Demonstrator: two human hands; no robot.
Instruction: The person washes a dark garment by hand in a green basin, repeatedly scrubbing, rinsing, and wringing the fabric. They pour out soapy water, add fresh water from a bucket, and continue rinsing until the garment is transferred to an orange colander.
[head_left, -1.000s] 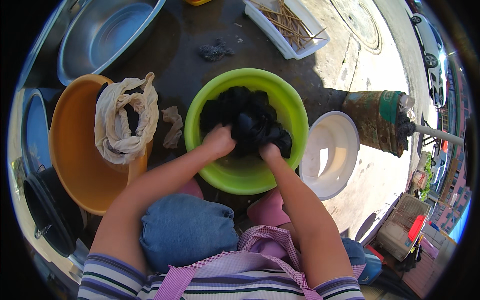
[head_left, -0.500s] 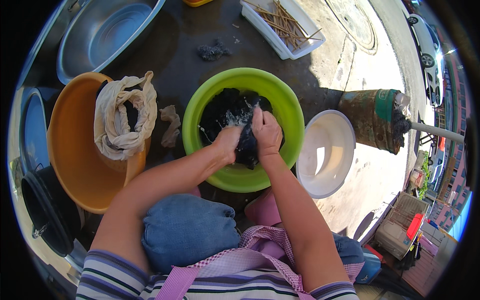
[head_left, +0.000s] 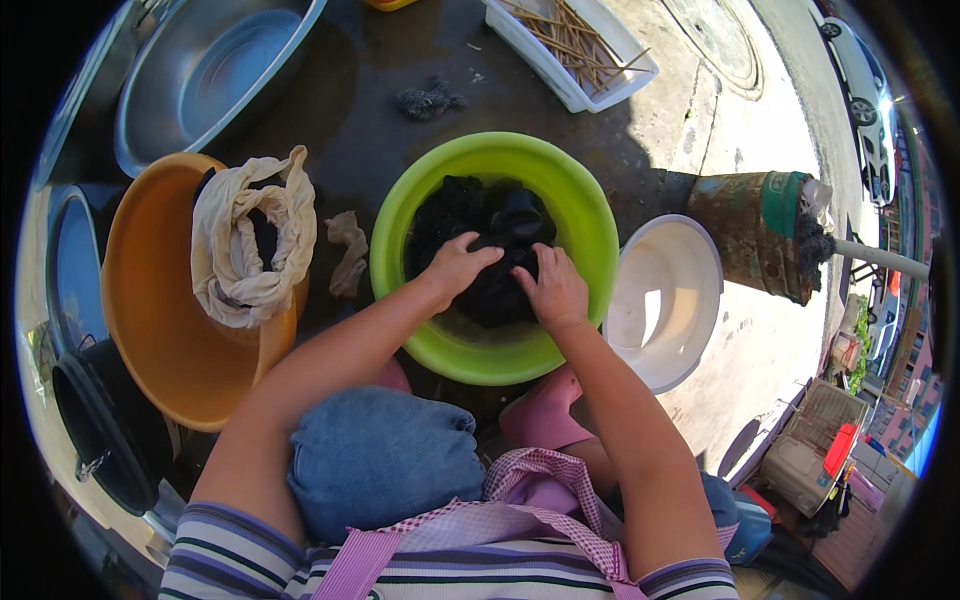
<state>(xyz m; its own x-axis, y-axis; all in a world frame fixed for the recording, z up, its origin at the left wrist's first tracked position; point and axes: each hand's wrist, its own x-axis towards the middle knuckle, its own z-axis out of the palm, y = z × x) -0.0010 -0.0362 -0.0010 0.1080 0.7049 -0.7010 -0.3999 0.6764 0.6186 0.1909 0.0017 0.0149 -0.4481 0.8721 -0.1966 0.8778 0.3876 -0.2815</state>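
A round lime-green basin [head_left: 592, 250] of water sits in front of my knees. Dark wet cloth [head_left: 495, 290], black and bunched up, lies in it, partly under water. My left hand [head_left: 462, 270] grips the near part of the cloth, its fingertips tucked into the folds. Close beside it, my right hand [head_left: 556, 290] pinches the same cloth between thumb and curled fingers. Some of the fingertips are hidden by the fabric.
Left stands an orange tub [head_left: 140, 290] with a cream cloth [head_left: 225, 260] over its rim. A white basin [head_left: 690, 300] and a rusty bucket [head_left: 735, 225] are right. Farther off are a metal tub [head_left: 190, 100], a scouring pad [head_left: 430, 100] and a white tray [head_left: 570, 85] of sticks.
The splashing has stopped. My hands have moved slightly apart, the right one lower and to the right, and the lifted cloth between them has sunk back into the basin.
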